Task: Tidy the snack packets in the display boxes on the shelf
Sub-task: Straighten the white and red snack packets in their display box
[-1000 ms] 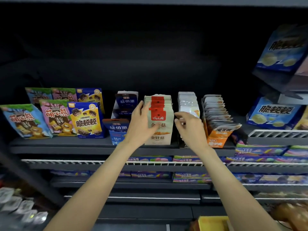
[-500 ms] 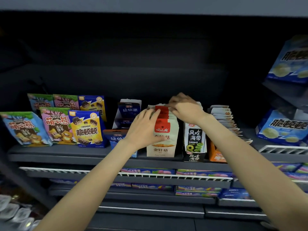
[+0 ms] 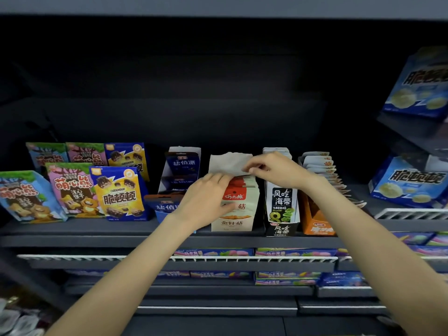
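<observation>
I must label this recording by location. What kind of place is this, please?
Most likely a shop's snack aisle: dark tiered shelves, many identical packets in display boxes, and wire rails fronting the candy rows below. Both hands handle the packets.

The left hand (image 3: 206, 200) hides part of the beige box (image 3: 238, 214) and most of the blue box (image 3: 167, 207) front. The blue bag (image 3: 420, 83) at upper right is blurred and cut off by the edge. Lower-shelf packets (image 3: 291, 252) are too small to read.

Left hand (image 3: 206, 197) flat; right hand (image 3: 276, 169) pinching.
</observation>
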Demonstrator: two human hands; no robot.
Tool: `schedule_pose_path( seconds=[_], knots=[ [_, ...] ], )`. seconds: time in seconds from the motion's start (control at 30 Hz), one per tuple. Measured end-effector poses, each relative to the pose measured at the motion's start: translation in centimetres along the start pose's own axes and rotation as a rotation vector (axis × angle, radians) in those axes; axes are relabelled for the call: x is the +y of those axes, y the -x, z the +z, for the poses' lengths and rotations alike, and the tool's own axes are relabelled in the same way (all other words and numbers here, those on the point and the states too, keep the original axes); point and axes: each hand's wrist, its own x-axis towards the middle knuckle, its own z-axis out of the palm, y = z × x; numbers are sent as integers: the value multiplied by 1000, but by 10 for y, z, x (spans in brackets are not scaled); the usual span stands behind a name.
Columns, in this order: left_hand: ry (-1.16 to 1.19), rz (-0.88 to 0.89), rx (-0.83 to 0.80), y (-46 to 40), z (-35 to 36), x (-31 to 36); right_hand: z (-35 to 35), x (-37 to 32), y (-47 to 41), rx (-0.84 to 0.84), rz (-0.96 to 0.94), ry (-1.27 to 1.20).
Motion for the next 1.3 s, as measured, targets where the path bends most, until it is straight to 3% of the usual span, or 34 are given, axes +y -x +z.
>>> schedule_pose_path(
  seconds=[0.3, 0.5, 0.7, 0.77, 0.9, 1.07, 1.17, 1.3],
  knots=[
    [9, -3, 46, 7, 6, 3, 0, 10, -3, 29, 25, 171],
    [9, 6, 56, 7, 3, 4, 1, 7, -11, 74, 73, 83],
    [11, 7, 71, 6, 2, 4, 4, 0, -24, 105, 117, 286],
    [-8, 11, 70, 6, 2, 3, 6, -2, -27, 190, 156, 315],
    [-19, 17, 64, 4, 1, 0, -9, -12, -22, 560, 174, 161],
    [163, -83, 64, 0, -10, 3, -34, -30, 9, 854, 118, -71],
    [360, -218, 166, -1, -21, 6, -38, -42, 33, 1001, 37, -200],
    [858, -374, 358, -1, -38, 9, -48, -52, 59, 1043, 104, -494]
  ],
)
